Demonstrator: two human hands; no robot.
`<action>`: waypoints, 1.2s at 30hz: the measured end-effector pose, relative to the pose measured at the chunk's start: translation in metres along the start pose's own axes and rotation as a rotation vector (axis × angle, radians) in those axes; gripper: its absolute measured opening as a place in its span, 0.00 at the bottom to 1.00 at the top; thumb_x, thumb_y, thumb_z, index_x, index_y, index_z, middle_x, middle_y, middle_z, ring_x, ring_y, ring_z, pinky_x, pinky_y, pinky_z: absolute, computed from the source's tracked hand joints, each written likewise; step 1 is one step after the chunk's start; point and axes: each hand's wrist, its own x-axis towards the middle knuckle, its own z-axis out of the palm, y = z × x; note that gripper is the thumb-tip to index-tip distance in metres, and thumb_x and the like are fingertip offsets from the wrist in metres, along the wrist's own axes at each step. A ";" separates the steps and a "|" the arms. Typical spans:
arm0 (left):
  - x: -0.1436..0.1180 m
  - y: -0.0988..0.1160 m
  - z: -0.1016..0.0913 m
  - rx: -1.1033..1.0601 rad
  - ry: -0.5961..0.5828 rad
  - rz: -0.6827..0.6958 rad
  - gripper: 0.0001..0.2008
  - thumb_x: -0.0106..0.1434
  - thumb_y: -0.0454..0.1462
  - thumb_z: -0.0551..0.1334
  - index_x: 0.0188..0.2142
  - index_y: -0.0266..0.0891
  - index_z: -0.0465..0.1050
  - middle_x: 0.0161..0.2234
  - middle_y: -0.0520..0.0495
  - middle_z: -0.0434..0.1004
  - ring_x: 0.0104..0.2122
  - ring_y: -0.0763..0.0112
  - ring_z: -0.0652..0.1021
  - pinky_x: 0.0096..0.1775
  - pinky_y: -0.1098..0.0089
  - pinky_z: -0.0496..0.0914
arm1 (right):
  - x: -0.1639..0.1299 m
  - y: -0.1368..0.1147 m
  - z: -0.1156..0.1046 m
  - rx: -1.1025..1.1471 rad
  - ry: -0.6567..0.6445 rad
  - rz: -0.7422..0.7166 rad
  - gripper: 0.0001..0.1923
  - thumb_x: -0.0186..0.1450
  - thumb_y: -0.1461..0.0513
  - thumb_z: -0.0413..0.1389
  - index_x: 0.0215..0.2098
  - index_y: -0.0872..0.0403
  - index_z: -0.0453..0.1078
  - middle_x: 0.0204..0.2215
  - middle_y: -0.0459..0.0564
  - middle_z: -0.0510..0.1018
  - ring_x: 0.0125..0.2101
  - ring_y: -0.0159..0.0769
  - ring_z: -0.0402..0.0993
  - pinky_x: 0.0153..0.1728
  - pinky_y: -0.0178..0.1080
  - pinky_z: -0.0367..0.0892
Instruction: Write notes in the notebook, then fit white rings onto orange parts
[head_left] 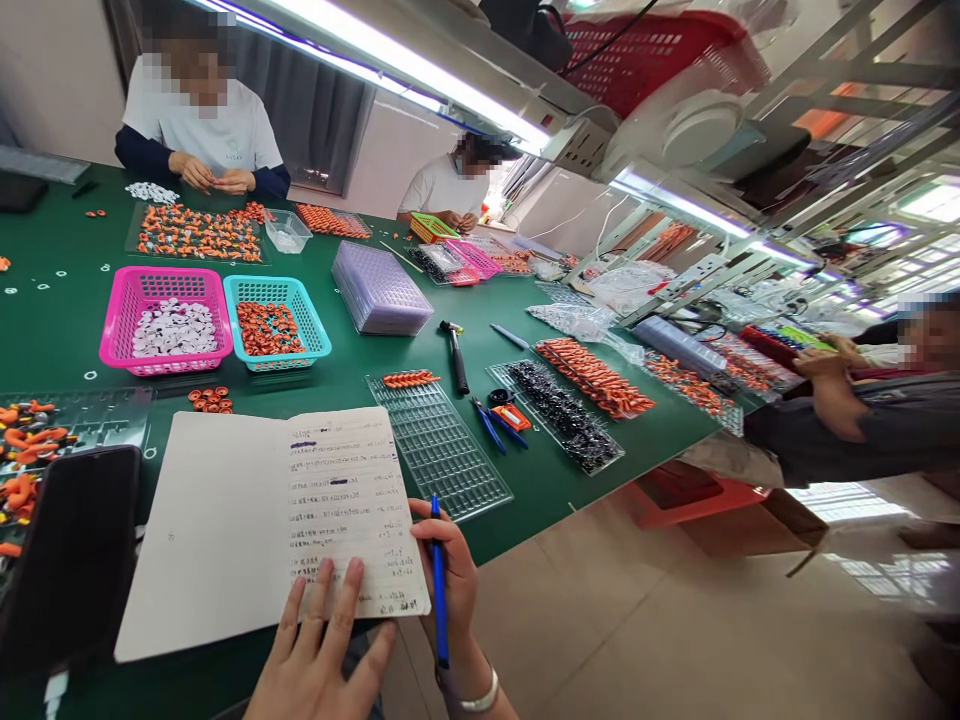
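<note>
The left hand (319, 650) is resting on the open notebook (225, 530), fingers spread apart; the right hand (460, 575) is clamping a blue pen (439, 610) by the notebook's right edge; the notebook is lying at the near edge of the worktop (375, 362), a black phone (75, 550) sitting to its left.

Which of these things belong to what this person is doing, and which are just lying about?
Seemingly in use: blue pen, held in the right hand; open notebook, under the left hand.

Apparently just lying nearby: black phone; hammer; blue-handled pliers; turquoise basket.
</note>
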 end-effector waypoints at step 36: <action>0.006 -0.015 -0.011 0.006 -0.021 0.117 0.41 0.61 0.61 0.52 0.69 0.51 0.45 0.62 0.31 0.67 0.56 0.42 0.72 0.50 0.54 0.69 | -0.001 0.001 0.001 0.019 0.007 -0.004 0.04 0.64 0.62 0.59 0.36 0.46 0.75 0.43 0.50 0.77 0.42 0.43 0.75 0.34 0.42 0.74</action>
